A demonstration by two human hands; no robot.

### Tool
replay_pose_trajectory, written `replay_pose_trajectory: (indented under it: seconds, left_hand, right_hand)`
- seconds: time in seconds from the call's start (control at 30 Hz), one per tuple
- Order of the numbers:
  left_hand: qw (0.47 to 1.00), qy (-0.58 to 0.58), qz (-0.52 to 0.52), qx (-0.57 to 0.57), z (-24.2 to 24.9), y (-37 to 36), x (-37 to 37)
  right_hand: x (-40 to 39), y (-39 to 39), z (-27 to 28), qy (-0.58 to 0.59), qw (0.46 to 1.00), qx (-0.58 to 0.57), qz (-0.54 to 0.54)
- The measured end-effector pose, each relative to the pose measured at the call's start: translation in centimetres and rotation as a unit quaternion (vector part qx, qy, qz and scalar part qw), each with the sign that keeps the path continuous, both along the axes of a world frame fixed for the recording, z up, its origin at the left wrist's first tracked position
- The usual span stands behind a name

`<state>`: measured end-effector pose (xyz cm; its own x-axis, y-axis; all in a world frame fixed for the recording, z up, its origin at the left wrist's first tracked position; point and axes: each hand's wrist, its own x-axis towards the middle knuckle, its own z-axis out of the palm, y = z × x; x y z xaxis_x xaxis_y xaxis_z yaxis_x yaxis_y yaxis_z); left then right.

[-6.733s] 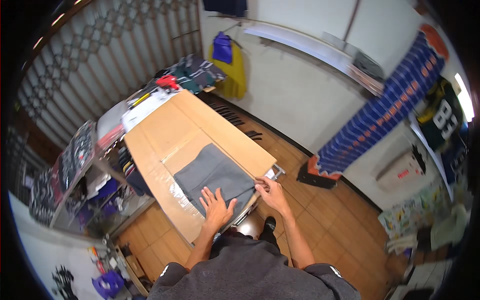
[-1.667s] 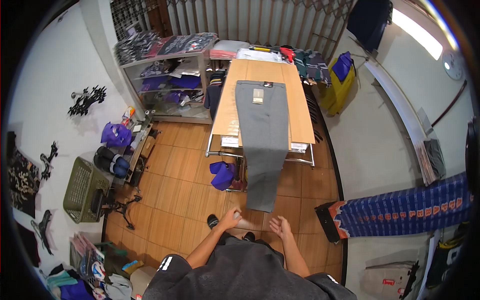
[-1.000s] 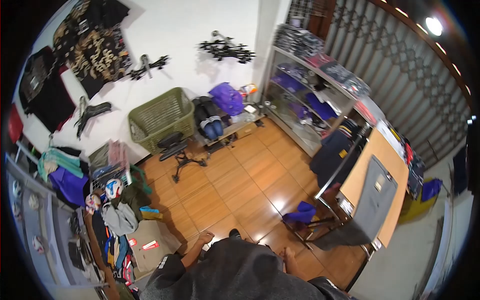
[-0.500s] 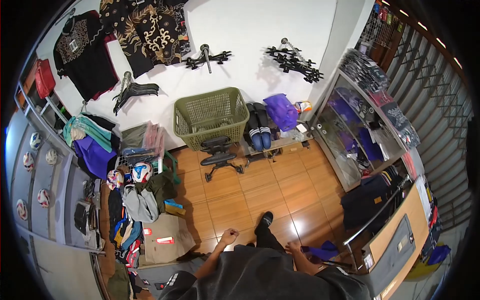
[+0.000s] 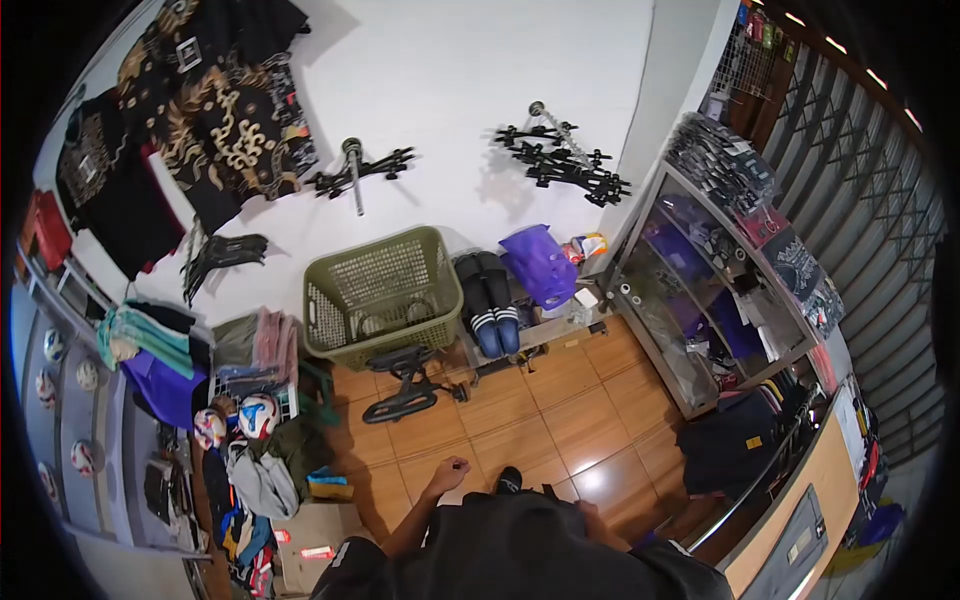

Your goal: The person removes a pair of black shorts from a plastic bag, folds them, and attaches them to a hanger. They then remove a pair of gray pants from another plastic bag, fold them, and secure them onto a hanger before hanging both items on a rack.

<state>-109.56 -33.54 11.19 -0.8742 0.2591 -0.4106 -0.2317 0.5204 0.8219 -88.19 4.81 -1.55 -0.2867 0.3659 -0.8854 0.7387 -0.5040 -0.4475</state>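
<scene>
My left hand [image 5: 449, 474] is held in front of my body above the tiled floor, its fingers curled; whether something small is in them I cannot make out. Of my right hand [image 5: 590, 515] only a part shows beside my dark shirt [image 5: 520, 550], and its fingers are hidden. One dark shoe [image 5: 509, 479] shows between the hands on the floor. Farther ahead, an olive green basket [image 5: 385, 345] stands against the white wall, with a black-framed object [image 5: 402, 385] in front of it.
Piled clothes and balls [image 5: 258, 415] lie at the left. A purple bag [image 5: 541, 266] and dark mannequin legs [image 5: 487, 300] are by the wall. On the right stand a glass cabinet [image 5: 640, 335], a clothes rail [image 5: 745, 515] and a wooden counter [image 5: 835, 480].
The view has shifted, so the basket and wall items appear lower and farther left. My right hand has drawn closer to my body and is more hidden. The shoe shows less.
</scene>
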Motion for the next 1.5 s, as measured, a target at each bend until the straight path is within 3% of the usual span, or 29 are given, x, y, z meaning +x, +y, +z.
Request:
replay_pose_trajectory:
  seconds: [0.13, 0.3, 0.5, 0.7, 0.97, 1.1, 1.5]
  left_hand:
    - [0.999, 0.007, -0.026, 0.043, 1.1, 5.8, -7.7]
    - [0.984, -0.023, -0.053, 0.167, 3.2, 13.6, -17.5]
    - [0.969, 0.043, -0.099, 0.221, 12.7, 22.1, -30.0]
    - [0.944, 0.022, -0.05, 0.325, 19.5, 28.7, -45.6]
    - [0.919, 0.065, 0.061, 0.384, 21.4, 34.6, -65.3]
    - [0.918, 0.064, 0.14, 0.365, 22.7, 37.2, -70.2]
    - [0.88, 0.017, 0.125, 0.458, 21.4, 39.3, -73.9]
  right_hand:
    - [-10.3, 4.0, 4.4, -0.012, 0.999, 0.008, 0.041]
    - [-21.5, 8.3, 11.0, 0.103, 0.991, 0.069, 0.054]
    - [-33.0, 13.3, 18.9, 0.174, 0.976, 0.123, 0.038]
    - [-45.4, 20.3, 23.4, 0.246, 0.956, 0.16, -0.012]
    - [-62.7, 27.7, 34.3, 0.329, 0.919, 0.216, -0.029]
    - [-69.3, 30.1, 37.4, 0.376, 0.897, 0.216, -0.09]
    - [-76.9, 33.3, 38.1, 0.432, 0.873, 0.155, -0.168]
